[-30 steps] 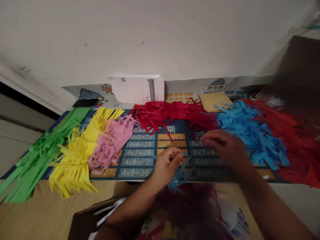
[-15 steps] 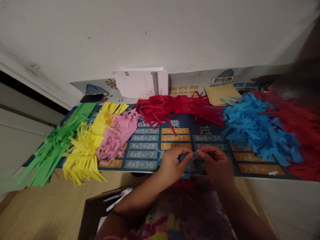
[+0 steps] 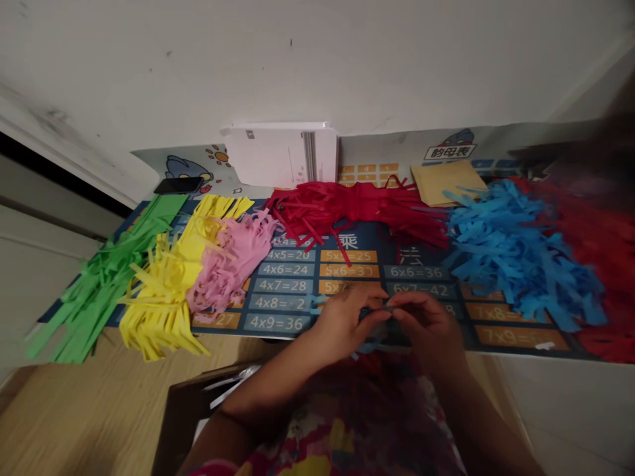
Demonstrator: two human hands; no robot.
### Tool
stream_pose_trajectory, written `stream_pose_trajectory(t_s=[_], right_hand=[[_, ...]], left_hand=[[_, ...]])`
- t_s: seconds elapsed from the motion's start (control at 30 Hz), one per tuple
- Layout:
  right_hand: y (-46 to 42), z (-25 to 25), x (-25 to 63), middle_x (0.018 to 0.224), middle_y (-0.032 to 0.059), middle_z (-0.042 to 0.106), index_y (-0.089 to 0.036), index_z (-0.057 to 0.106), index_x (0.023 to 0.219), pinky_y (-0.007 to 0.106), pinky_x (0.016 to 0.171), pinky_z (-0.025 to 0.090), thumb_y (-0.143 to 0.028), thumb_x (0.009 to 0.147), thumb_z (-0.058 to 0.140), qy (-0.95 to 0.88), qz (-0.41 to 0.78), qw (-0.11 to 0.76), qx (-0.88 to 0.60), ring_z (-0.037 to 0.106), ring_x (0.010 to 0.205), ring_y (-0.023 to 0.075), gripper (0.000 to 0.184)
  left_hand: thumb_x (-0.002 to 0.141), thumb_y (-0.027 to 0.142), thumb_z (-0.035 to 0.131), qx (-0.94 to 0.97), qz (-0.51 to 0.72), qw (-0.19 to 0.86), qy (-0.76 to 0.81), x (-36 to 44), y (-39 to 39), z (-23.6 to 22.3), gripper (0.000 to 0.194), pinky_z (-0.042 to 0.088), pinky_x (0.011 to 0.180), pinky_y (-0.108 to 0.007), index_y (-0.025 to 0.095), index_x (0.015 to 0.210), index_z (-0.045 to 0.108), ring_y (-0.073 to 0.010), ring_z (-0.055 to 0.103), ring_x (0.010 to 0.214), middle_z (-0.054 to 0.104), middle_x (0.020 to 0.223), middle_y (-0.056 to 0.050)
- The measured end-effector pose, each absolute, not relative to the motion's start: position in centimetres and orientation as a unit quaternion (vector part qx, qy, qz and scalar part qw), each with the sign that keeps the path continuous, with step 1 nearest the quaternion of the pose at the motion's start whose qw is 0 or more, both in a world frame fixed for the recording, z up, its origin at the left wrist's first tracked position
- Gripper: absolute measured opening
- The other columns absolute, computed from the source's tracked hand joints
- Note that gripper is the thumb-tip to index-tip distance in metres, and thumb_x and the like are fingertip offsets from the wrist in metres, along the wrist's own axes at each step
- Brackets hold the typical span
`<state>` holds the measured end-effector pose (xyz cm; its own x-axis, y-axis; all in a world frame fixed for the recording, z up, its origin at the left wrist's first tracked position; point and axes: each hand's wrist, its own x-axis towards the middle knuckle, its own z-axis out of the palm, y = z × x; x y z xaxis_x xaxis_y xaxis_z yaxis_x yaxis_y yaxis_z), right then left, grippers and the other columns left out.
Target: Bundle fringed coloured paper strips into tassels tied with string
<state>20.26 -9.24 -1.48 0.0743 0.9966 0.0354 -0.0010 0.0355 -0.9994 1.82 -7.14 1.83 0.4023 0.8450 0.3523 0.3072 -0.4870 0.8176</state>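
At the near edge of the table, my left hand (image 3: 342, 324) is closed around a blue paper strip (image 3: 317, 303) whose fringed ends poke out to its left and below. Facing it, my right hand (image 3: 430, 327) pinches the same blue paper between thumb and fingers, so the fingertips of both hands nearly meet. Most of the strip is hidden in the fingers. Close on the right lies a blue fringed paper bundle (image 3: 520, 254). Beyond the hands is a red fringed paper bundle (image 3: 360, 201).
Green (image 3: 119, 271), yellow (image 3: 183, 264) and pink fringed paper (image 3: 235, 261) lie on the left. A dark phone (image 3: 178, 185), a white box (image 3: 282, 155) and tan paper sheets (image 3: 449, 183) stand along the wall. More red fringe (image 3: 600, 244) is at right. An open box (image 3: 186, 403) sits below.
The view has shifted slightly. Both hands stay together at the blue strip, with small finger movements; less of the blue shows between the fingertips.
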Motion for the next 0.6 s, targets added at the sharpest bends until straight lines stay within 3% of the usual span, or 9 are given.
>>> stream_pose_trajectory(t_s=[0.13, 0.23, 0.33, 0.43, 0.6], right_hand=[[-9.38, -1.64, 20.58, 0.087, 0.0027, 0.075, -0.025, 0.074, 0.087, 0.029, 0.072, 0.057, -0.035, 0.08, 0.077, -0.5, 0.487, 0.511, -0.502, 0.07, 0.079, 0.0181, 0.013], [-9.66, -1.55, 20.38, 0.084, 0.0019, 0.074, -0.025, 0.074, 0.083, 0.029, 0.075, 0.057, -0.033, 0.08, 0.077, -0.502, 0.432, 0.528, -0.532, 0.069, 0.08, 0.0175, 0.01], [-9.86, -1.4, 20.09, 0.082, 0.0014, 0.074, -0.025, 0.073, 0.083, 0.028, 0.075, 0.056, -0.033, 0.079, 0.078, -0.492, 0.394, 0.545, -0.552, 0.069, 0.078, 0.017, 0.01], [-9.76, -1.33, 20.15, 0.082, 0.0016, 0.075, -0.025, 0.074, 0.088, 0.028, 0.071, 0.057, -0.034, 0.075, 0.081, -0.488, 0.434, 0.527, -0.544, 0.07, 0.077, 0.0178, 0.017], [-9.46, -0.97, 20.78, 0.089, 0.003, 0.077, -0.026, 0.076, 0.085, 0.031, 0.073, 0.058, -0.035, 0.081, 0.076, -0.53, 0.442, 0.501, -0.523, 0.072, 0.082, 0.0197, 0.01]], left_hand=[[0.097, 0.033, 0.061, 0.786, 0.397, 0.325, 0.344, 1.59, -7.0, 1.95, 0.024, 0.059, 0.079, -0.028, 0.019, 0.117, 0.06, -0.018, 0.075, 0.088, 0.076, 0.098, -0.006], [0.095, 0.033, 0.065, 0.791, 0.396, 0.309, 0.349, 1.5, -7.16, 2.04, 0.031, 0.058, 0.083, -0.031, 0.018, 0.121, 0.059, -0.0198, 0.075, 0.093, 0.077, 0.102, -0.008], [0.091, 0.031, 0.068, 0.773, 0.398, 0.314, 0.382, 1.46, -7.4, 2.08, 0.023, 0.058, 0.085, -0.031, 0.018, 0.11, 0.065, -0.0207, 0.074, 0.095, 0.077, 0.101, -0.008], [0.092, 0.027, 0.068, 0.747, 0.411, 0.328, 0.407, 1.48, -7.5, 1.92, 0.009, 0.057, 0.079, -0.027, 0.019, 0.097, 0.07, -0.0178, 0.074, 0.086, 0.077, 0.093, -0.005], [0.089, 0.029, 0.071, 0.746, 0.424, 0.333, 0.39, 1.52, -7.25, 1.92, 0.013, 0.057, 0.079, -0.027, 0.019, 0.098, 0.072, -0.0173, 0.074, 0.085, 0.078, 0.093, -0.005]])
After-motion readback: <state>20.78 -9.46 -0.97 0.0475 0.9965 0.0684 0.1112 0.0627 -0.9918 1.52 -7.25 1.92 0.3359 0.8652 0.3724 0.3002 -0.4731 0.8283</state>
